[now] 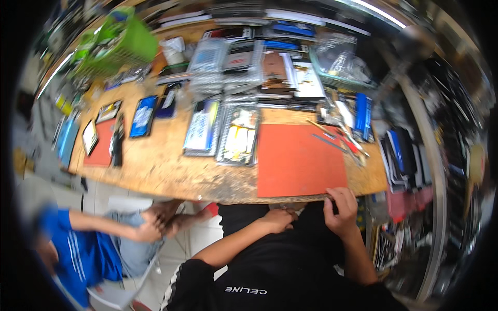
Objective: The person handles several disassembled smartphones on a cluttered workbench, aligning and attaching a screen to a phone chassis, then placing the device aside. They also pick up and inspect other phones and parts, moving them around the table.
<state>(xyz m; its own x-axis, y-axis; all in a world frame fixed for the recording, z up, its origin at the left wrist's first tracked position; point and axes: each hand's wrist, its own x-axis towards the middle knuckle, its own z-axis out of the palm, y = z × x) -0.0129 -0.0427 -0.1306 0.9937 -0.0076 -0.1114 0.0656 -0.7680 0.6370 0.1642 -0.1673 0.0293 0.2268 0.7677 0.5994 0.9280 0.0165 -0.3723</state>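
Note:
My left hand [279, 220] rests low against my black clothing, just under the table's front edge. Its fingers are curled in, and whatever they may hold is hidden. At the front right of the red-orange mat [301, 160], my right hand [343, 210] touches the edge with its fingertips. The thumb of that hand stands apart from the bent fingers, with nothing visible between them. Across the mat's far right corner lie thin tools [332, 142], some of them metal-coloured and one with a red part.
Left of the mat are stacked phone parts in clear trays [238, 137]. Bubble-wrapped stacks [207, 62] and a green basket [122, 46] stand farther back. A blue phone-like piece [142, 116] lies on the wooden table [155, 166]. A person in blue [91, 249] sits at the left.

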